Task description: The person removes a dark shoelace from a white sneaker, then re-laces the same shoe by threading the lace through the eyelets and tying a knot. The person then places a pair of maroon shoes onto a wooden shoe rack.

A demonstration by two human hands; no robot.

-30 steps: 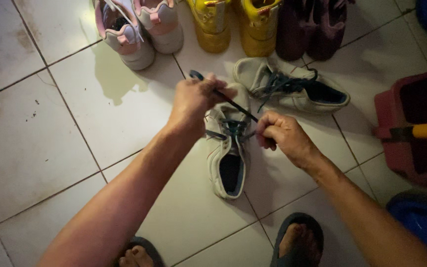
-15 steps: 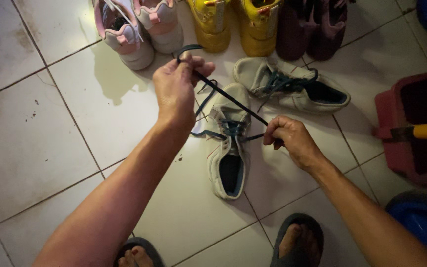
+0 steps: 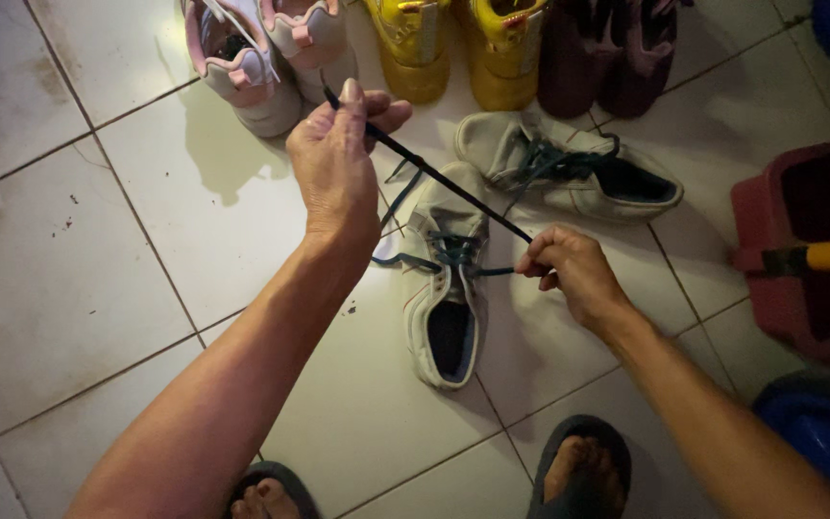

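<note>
A worn white sneaker (image 3: 442,317) with dark blue laces lies on the tiled floor in front of me. My left hand (image 3: 333,168) pinches one end of the dark lace (image 3: 444,181) and holds it up and to the left, above the shoe's toe. My right hand (image 3: 569,269) grips the same lace just right of the eyelets, so the lace runs taut between both hands. A second white sneaker (image 3: 569,173) of the same kind lies on its side behind.
Pink and white shoes (image 3: 261,58), yellow shoes (image 3: 458,48) and maroon shoes (image 3: 612,53) line the far edge. A red bucket (image 3: 799,259) with a yellow handle stands at the right, a blue tub (image 3: 818,432) below it. My sandalled feet (image 3: 578,471) are at the bottom.
My left hand has drawn the lace end up and leftward, away from the shoe, lengthening the taut stretch. My right hand has shifted slightly right while still holding the lace.
</note>
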